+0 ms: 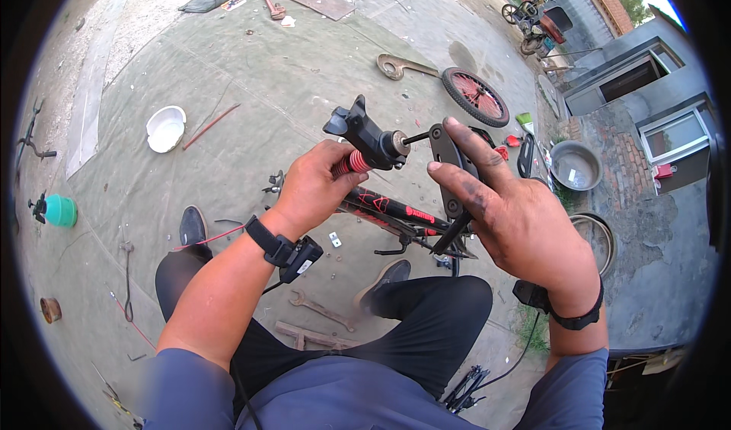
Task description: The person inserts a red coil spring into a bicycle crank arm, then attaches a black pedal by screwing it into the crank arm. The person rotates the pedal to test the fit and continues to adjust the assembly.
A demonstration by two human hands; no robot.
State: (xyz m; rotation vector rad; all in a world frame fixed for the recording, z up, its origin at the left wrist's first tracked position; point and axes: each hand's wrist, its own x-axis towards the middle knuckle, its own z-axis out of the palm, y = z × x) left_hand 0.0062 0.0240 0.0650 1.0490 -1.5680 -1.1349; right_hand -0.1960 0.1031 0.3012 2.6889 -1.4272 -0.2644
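Note:
My left hand (311, 186) is closed around a red-ribbed part that looks like a coil spring (351, 163). It joins a black bracket (368, 134) with a round metal end. My right hand (525, 220) holds a black folding hex key set (448, 172), with two fingers stretched along it and the thumb hidden. One thin key points left, its tip at the bracket's metal end. Below both hands lies a black bicycle frame (396, 206) with red markings, partly covered by my left hand and the tool.
A spoked wheel (476, 96) lies at the far right, near a grey basin (576, 165). On the left are a white bowl (166, 129) and a turquoise container (61, 211). A wrench (321, 310) rests between my legs. A parked motorcycle (539, 23) stands by the wall.

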